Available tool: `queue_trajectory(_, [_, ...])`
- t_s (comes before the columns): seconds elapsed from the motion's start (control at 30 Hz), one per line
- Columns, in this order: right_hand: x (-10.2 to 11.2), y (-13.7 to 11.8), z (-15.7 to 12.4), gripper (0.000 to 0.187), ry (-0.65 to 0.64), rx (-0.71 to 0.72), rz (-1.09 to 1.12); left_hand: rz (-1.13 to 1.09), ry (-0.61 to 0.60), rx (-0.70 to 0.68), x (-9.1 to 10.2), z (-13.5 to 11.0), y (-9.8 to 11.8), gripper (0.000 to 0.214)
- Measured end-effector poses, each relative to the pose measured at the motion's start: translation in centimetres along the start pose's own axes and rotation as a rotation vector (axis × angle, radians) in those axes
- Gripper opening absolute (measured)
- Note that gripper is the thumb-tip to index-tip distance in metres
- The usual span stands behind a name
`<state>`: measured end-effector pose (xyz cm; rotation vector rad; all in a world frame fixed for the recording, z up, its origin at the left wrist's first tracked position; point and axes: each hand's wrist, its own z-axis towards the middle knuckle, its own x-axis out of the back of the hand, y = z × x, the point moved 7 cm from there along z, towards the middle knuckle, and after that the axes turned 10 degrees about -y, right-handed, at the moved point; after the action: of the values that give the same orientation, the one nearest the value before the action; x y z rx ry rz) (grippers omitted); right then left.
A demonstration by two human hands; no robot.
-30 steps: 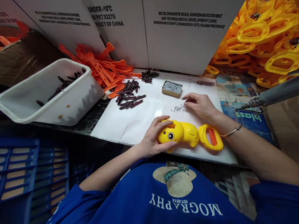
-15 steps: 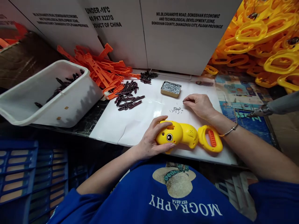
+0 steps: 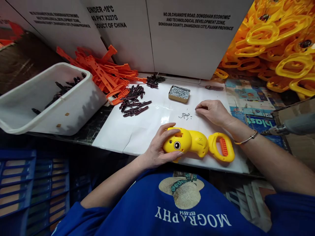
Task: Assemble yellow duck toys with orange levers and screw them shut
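Note:
My left hand [image 3: 158,147] is wrapped around the rounded head of a yellow plastic toy [image 3: 197,141] with a printed eye and a slot in its top. The toy lies on its side along the front of the table. At its right end sits a yellow ring-shaped handle [image 3: 212,149] with an orange ribbed insert [image 3: 223,147]. Just right of a small scatter of screws [image 3: 185,115], my right hand [image 3: 214,111] has thumb and fingertips pinched together above the white surface. Whatever those fingertips hold is too small to make out.
A tin [image 3: 178,99] full of screws stands behind the loose ones. Dark slim parts [image 3: 135,109] and orange parts [image 3: 103,73] lie left, beside a white bin [image 3: 81,105]. A power screwdriver [image 3: 295,126] juts in from the right; yellow parts [image 3: 283,52] are heaped behind.
My right hand has drawn slightly right, away from the loose screws, fingertips still pinched. My left hand keeps its hold on the toy. The view has shifted a little.

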<state>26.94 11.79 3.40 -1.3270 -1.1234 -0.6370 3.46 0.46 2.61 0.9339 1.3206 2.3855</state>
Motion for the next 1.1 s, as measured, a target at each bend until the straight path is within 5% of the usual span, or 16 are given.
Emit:
queue_trajectory(0.33, [-0.6,-0.1,-0.4,0.016,-0.108,0.045,-0.108,-0.001,-0.002,-0.019,0.0,0.1,0.1,0.064])
queue_trajectory(0.57, [-0.3,-1.4,1.1,0.017,-0.014,0.037,-0.044,0.004,0.005,-0.018,0.0,0.0,0.1,0.064])
queue_trajectory(0.73, [-0.2,-0.1,1.0,0.015,-0.022,-0.013,-0.001,0.012,0.001,-0.026,0.0,0.0,0.2,0.064])
queue_trajectory(1.1, [-1.1,0.5,-0.8,0.007,-0.185,0.018,0.002,0.005,0.0,-0.014,0.1,0.1,0.1,0.063])
